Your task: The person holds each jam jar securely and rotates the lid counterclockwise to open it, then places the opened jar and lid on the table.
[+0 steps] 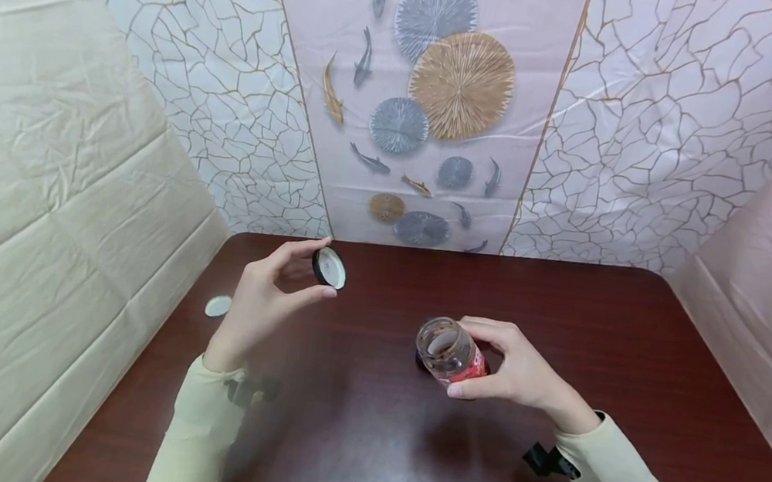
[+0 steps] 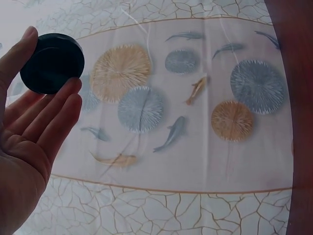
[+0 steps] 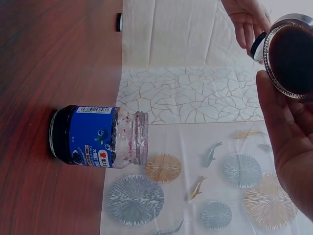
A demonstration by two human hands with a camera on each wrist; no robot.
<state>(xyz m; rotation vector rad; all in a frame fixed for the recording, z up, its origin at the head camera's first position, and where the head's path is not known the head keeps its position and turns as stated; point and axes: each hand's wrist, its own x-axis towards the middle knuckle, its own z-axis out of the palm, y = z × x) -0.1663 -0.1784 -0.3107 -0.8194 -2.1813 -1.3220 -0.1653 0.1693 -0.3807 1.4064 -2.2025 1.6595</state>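
Note:
Between thumb and fingers my left hand (image 1: 261, 306) pinches a black jar lid (image 1: 330, 268), raised over the table with its pale inside facing right. My right hand (image 1: 520, 366) grips a lidless glass jar (image 1: 468, 364) with a red label, tilted so its mouth points up and left. The right wrist view shows the dark contents through that jar's base. A second jar (image 3: 93, 137), blue-labelled, lidless and part full of dark contents, stands upright on the table. In the head view the red-labelled jar hides most of it.
Another lid (image 1: 218, 305) lies on the dark red-brown table (image 1: 367, 441) at the left, beyond my left wrist. Patterned cloth (image 1: 464, 85) hangs along the back edge, and plain pale cloth (image 1: 72, 164) walls the left side. Pinkish cloth (image 1: 766, 278) borders the right.

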